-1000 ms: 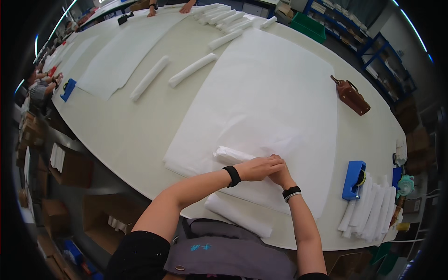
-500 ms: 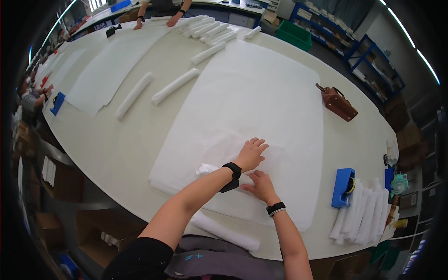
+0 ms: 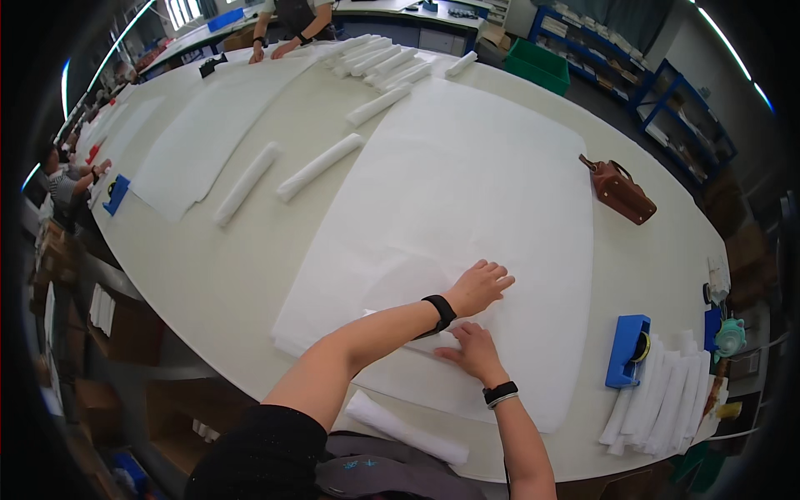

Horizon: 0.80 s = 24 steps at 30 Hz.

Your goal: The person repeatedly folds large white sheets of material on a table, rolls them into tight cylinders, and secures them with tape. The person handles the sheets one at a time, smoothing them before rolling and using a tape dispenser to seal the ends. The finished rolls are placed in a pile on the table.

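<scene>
A large stack of thin white paper sheets [image 3: 467, 192] covers the table in front of me. My left hand [image 3: 481, 287] reaches across to the right over the top sheet, its fingers stretched out and slightly bent. Just below it my right hand [image 3: 475, 354] rests palm down on the sheet, thumb apart from the fingers. Beside its thumb is the edge of a white bundle [image 3: 447, 340], mostly hidden by my left forearm and wrist. Neither hand is closed round anything. Another white roll [image 3: 406, 427] lies at the table edge close to my body.
Left of the stack lie loose white rolls [image 3: 319, 168]; more are piled at the far side [image 3: 379, 62]. A brown bag [image 3: 621, 193] sits right, above a blue tape dispenser [image 3: 627, 352] and bundled white rolls [image 3: 658, 396]. Another person [image 3: 293, 25] works across the table.
My left hand has slid to the right over the sheet, and my left forearm now covers most of the white bundle. The right hand stays nearly in place. The whole view has shifted slightly.
</scene>
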Motion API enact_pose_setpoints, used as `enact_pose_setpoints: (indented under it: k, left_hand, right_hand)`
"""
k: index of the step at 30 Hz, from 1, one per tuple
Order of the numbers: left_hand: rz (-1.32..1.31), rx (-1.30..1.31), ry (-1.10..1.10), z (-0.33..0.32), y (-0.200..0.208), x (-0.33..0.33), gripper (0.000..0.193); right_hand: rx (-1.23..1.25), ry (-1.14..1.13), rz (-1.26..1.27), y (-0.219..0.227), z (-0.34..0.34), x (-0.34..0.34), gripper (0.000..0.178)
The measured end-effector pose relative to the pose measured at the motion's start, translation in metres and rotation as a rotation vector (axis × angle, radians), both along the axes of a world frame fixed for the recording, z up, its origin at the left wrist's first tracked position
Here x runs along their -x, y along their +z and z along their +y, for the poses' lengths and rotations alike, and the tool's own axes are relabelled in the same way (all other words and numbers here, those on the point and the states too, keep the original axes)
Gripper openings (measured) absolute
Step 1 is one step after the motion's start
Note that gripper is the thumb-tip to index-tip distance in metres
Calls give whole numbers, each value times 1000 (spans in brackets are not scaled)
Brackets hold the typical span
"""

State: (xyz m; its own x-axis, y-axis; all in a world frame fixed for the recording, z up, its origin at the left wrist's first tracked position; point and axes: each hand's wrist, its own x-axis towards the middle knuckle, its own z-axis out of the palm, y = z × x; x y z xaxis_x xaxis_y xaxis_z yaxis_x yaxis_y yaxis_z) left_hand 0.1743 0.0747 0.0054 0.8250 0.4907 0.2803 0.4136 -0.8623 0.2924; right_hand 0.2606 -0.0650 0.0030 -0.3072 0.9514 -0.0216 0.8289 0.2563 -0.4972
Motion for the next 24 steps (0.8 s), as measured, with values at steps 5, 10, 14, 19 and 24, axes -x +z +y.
enact_pose_setpoints:
  k: [5,10,14,19,24]
  left_hand:
    - [229,92,-156,-82,36,105,84]
    - [180,112,36,-87,5,115,59]
    - [212,391,52,-70,4,112,54]
    - [116,307,69,-58,15,131,59]
    - [202,88,165,-51,11,191,58]
  right_hand:
    - [87,9,33,-3,6,-7,49]
    - [-104,-31,-4,10,-3,4,48]
    - [-372,-34,0,11,-20,22,58]
    - [-240,3,-57,3,-8,19,50]
    - [-171,-48,-72,5,-4,21,43]
